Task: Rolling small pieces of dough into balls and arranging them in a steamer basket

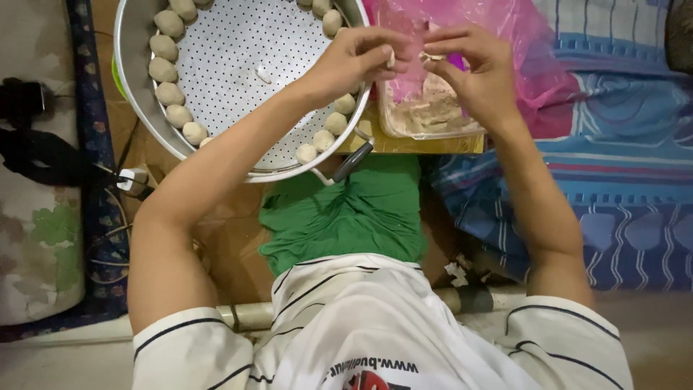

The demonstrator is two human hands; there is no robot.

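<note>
Head view: the left hand and right hand meet above the clear plastic container of pale dough. Both grips are clenched, pinching a small dough piece between the fingertips of both hands. The piece sits between the two grips, just beside the right rim of the perforated steamer tray, whose edge carries dough balls.

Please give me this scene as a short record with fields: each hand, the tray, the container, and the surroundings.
left hand: fingertips pinching a small pale piece of dough
right hand: fingers meeting the left hand, above the container
steamer tray: round, perforated metal, dough balls lined along its rim
container: clear tub of beige dough, pink plastic bag behind it
below: green cloth
</note>
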